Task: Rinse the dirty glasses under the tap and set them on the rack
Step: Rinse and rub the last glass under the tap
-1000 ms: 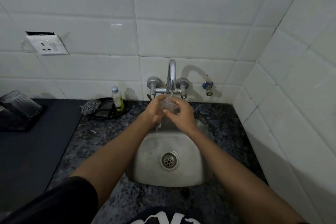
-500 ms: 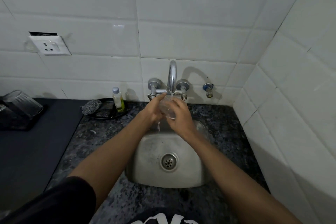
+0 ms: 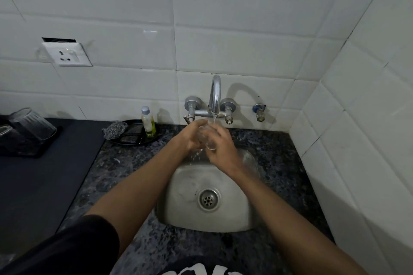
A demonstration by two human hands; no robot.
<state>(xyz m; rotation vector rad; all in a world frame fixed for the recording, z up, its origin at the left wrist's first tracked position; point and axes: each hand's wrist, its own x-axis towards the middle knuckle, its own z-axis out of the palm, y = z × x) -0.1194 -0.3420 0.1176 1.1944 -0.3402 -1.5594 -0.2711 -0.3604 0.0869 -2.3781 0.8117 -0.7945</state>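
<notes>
Both hands, left [image 3: 190, 138] and right [image 3: 220, 147], clasp the glass [image 3: 206, 138] at centre; best turn it under the tap [image 3: 215, 96] stream.

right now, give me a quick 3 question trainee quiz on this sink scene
1. True or false: water is running from the tap onto the glass held over the sink.
2. Which hands grip the glass? A) left hand only B) right hand only C) both hands
3. Fill in: the small bottle with yellow liquid stands to the ____ of the tap.

Key
1. True: a thin stream falls from the spout onto the glass.
2. C: the left hand and the right hand both wrap it.
3. Left, on a dark tray beside a steel scrubber.
</notes>
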